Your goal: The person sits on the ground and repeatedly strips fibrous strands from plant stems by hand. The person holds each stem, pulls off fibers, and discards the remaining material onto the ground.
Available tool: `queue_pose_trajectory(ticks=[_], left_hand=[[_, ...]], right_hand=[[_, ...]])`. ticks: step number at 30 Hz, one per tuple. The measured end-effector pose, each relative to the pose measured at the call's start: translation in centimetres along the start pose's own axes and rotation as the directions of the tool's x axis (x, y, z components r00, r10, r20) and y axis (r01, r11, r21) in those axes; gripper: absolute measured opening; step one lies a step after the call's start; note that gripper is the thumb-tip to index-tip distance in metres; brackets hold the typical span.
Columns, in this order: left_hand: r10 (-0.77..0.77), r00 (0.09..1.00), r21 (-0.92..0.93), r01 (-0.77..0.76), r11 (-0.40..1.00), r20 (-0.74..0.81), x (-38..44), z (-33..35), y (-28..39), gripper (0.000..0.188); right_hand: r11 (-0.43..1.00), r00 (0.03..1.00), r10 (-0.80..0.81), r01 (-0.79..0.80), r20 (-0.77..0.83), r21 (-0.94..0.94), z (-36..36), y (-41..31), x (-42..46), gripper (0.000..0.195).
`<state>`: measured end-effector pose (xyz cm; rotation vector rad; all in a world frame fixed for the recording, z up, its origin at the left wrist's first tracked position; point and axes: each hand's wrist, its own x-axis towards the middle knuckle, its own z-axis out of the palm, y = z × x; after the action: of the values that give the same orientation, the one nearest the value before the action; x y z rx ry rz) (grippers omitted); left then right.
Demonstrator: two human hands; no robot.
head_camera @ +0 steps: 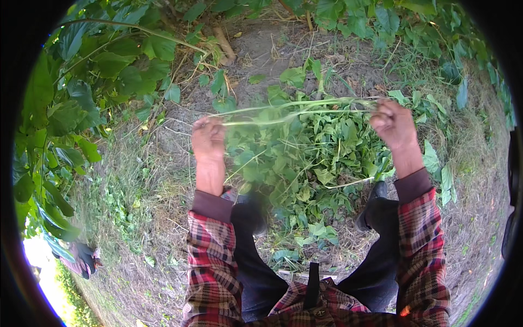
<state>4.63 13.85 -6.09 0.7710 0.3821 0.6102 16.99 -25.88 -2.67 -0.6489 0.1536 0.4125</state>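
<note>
Several thin green plant stems (300, 107) stretch between my two hands, above a heap of cut leafy greens (318, 159) on the ground. My left hand (209, 133), at the left end of the stems, grips them with curled fingers. At their other end my right hand (390, 120) is closed on them, a little higher in the picture. Both hands are slightly blurred, and the fingertips are hard to make out. The leafy heap lies between my two feet, with a pale stalk (350, 182) on its near right side.
Broad-leaved branches (118, 61) hang at the left, and more foliage (380, 24) hangs at the top right. A woody stem (224, 43) rises from the soil beyond the heap. Dry grass (151, 192) covers the ground. At the far lower left another person (79, 259) is partly visible.
</note>
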Motion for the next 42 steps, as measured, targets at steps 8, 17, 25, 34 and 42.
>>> queue_pose_trajectory(ticks=[8,17,25,34,42], left_hand=[[0.157,0.969,0.125,-0.135,0.983,-0.192,-0.5,-0.5,2.5,0.017],[0.285,0.938,0.23,-0.238,0.944,-0.2,-0.4,-2.8,4.0,0.014],[0.084,0.989,0.293,-0.116,0.949,0.121,-2.4,2.5,-0.3,0.011],[-0.115,0.97,0.428,0.012,0.904,0.215,-5.9,6.9,-4.4,0.012],[-0.191,0.951,0.445,0.065,0.893,0.244,-7.8,8.6,-7.3,0.013]], right_hand=[[0.967,0.963,-0.252,0.255,-0.094,0.015,-4.5,-6.5,1.2,0.022],[0.909,0.9,-0.404,0.415,-0.161,0.038,-8.3,-9.4,1.5,0.019],[0.978,0.998,-0.044,0.052,0.04,-0.2,-0.9,0.1,0.6,0.009],[0.802,0.976,0.207,-0.125,0.076,-0.584,3.4,9.5,-1.6,0.005],[0.335,0.938,0.017,0.32,0.345,-0.886,3.4,13.8,-1.0,0.024]])
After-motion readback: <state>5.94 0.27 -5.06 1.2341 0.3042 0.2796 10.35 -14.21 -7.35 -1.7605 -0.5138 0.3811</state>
